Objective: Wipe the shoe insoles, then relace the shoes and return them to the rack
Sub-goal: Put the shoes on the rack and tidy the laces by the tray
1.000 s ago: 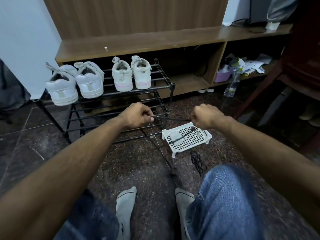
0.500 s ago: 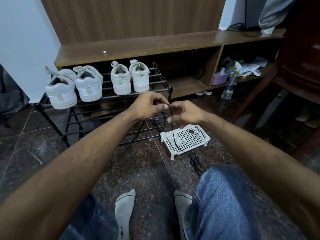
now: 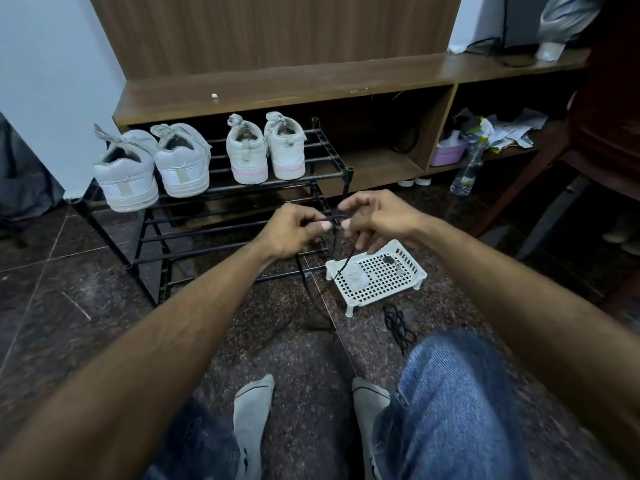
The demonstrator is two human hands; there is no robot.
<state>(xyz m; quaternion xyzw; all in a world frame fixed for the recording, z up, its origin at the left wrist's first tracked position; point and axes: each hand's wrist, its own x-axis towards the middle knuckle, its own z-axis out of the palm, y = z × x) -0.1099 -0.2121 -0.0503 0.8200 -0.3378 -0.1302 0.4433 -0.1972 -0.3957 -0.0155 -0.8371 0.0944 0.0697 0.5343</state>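
We've brought our hands together: the left hand [image 3: 294, 230] and right hand [image 3: 374, 220] now pinch the thin black shoelace [image 3: 337, 237], no longer stretched wide, above the floor beside the black metal shoe rack [image 3: 332, 174]. We judge relacing isn't started; white sneakers [image 3: 266, 150] sit racked.

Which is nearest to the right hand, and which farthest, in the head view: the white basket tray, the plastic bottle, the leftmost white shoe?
From the right hand:
1. White basket tray, just below it on the floor.
2. Plastic bottle, off to the right by the shelf.
3. Leftmost white shoe, far left on the rack.
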